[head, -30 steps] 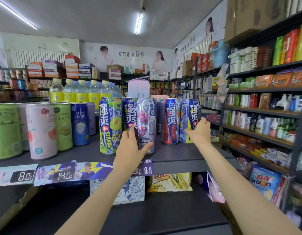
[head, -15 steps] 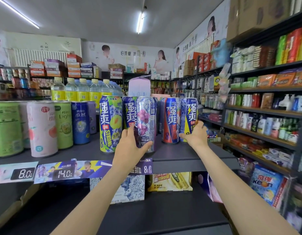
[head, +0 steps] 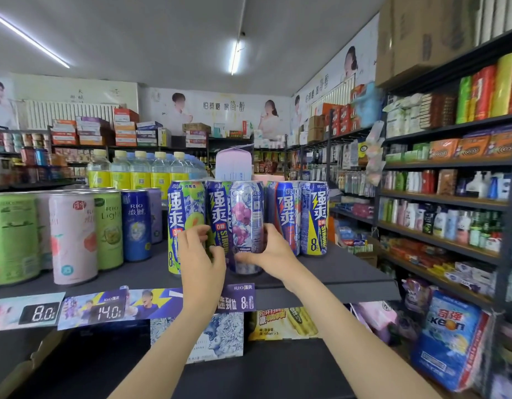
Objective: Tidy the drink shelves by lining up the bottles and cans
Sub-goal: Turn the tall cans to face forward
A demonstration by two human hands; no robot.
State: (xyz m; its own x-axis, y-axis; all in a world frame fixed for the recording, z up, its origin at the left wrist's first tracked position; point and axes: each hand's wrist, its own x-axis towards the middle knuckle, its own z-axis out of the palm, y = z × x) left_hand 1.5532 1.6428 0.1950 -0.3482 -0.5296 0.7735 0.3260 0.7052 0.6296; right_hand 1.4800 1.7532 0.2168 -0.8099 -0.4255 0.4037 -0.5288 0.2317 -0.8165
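Note:
Tall drink cans stand in a row on the dark shelf (head: 349,272). From the left they are a green melon can (head: 185,208), a blue can (head: 218,208), a purple grape can (head: 247,223), a red-and-blue can (head: 287,214) and a blue-and-yellow can (head: 316,217). My right hand (head: 273,253) grips the grape can from its right side, thumb across the lower front. My left hand (head: 203,254) has its fingers curled round the lower part of the blue can, between the melon can and the grape can. Both hands hide the cans' lower labels.
Shorter fat cans, green (head: 13,237), pink (head: 73,237), light green (head: 111,228) and blue (head: 136,223), stand to the left on the same shelf. Yellow-labelled bottles (head: 139,171) line the back. Price tags (head: 105,311) hang on the shelf edge. A stocked rack (head: 450,197) fills the right side.
My right hand left the blue-and-yellow can and moved left onto the grape can. My left hand shifted left from the grape can to the blue can beside it.

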